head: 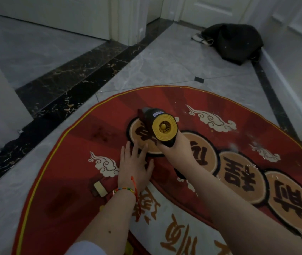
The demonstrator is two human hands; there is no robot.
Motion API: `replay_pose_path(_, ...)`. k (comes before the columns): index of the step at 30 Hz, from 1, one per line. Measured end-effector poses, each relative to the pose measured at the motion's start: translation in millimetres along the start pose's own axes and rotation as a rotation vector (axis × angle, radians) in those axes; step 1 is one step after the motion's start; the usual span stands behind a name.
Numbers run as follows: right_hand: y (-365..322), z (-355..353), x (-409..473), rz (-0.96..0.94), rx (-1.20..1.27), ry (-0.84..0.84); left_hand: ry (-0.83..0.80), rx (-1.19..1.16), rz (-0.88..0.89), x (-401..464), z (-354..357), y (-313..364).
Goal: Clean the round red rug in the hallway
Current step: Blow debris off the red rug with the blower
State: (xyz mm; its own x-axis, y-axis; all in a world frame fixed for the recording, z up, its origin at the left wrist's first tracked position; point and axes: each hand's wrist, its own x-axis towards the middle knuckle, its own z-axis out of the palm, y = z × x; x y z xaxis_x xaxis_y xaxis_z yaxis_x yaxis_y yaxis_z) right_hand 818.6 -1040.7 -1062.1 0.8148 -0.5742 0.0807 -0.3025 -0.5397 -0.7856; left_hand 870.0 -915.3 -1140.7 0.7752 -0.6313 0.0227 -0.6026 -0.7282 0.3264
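Round red rug (84,144) lying flat on grey marble floor (164,57). Black bag (233,43) slumped against far wall, well apart. Handheld vacuum (160,124) gripped by right hand (176,146), nozzle down on rug. Left hand (135,166) pressed flat, fingers spread, just beside.

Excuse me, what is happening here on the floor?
A person is cleaning a round red rug in a hallway. The right hand grips a small black and yellow handheld vacuum, its nose down on the rug. The left hand lies flat on the rug beside it. White crumbs lie on the rug's right side.
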Motion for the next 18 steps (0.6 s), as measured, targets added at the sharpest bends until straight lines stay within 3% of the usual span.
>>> replay_pose_path(9, -6, 0, 5, 0.031, 0.002, -0.024, 0.013, 0.005, 0.006, 2, 0, -2)
replay_pose_path(18, 31, -44, -51, 0.129, 0.014, 0.09, 0.071, 0.017, 0.051, 15, 5, 12)
